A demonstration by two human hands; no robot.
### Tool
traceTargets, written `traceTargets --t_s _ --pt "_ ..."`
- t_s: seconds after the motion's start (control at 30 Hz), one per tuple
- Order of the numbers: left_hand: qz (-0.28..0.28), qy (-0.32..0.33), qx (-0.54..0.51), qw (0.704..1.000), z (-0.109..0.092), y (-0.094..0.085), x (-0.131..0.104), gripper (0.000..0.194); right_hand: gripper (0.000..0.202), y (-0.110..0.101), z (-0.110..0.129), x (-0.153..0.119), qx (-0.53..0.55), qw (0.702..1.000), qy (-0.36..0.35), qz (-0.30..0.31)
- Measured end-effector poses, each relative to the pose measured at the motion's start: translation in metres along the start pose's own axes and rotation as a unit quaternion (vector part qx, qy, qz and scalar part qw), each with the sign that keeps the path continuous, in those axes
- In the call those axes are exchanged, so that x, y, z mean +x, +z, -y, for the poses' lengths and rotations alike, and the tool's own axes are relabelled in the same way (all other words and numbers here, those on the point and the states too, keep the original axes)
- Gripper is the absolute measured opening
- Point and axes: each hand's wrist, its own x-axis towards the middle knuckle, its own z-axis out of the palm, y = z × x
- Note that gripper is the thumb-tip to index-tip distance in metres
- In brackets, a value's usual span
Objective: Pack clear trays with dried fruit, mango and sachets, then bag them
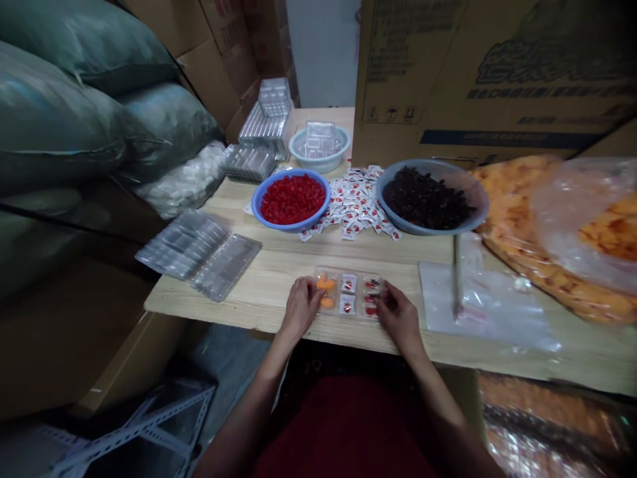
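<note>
A clear plastic compartment tray [356, 281] lies near the table's front edge between my hands. Orange pieces [326, 284] fill its left part, two small printed white packets [347, 305] sit in the middle, and red and dark pieces [370, 300] occupy the right part. My left hand [300, 307] is closed at the tray's left edge, with the fingertips by the orange pieces. At the right compartments, my right hand [401, 317] has its fingers bent together beside the red pieces. Whatever is between those fingertips is hidden.
Behind the tray stand a blue bowl of red pieces [293, 199], a heap of packets [358, 199] and a bowl of dark pieces [428, 199]. Stacked clear trays [199, 249] are at left. Plastic bags [485, 292] and a large bag of orange pieces [527, 232] lie at right.
</note>
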Motion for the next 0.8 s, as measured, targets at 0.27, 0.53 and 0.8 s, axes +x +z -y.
traceTargets --t_s 0.27,0.53,0.8 --pt "0.13 -0.228 -0.427 0.865 -0.026 0.014 -0.022 0.051 0.068 -0.025 0.011 -0.017 0.316 0.938 0.144 0.003" --pt "0.198 -0.316 -0.52 0.768 -0.044 0.034 -0.032 0.037 0.059 -0.083 0.006 -0.005 0.086 0.992 0.06 -0.073" --pt "0.136 -0.34 -0.549 0.751 -0.034 0.036 -0.013 0.036 0.063 -0.16 -0.041 0.048 -0.262 0.949 0.016 -0.174"
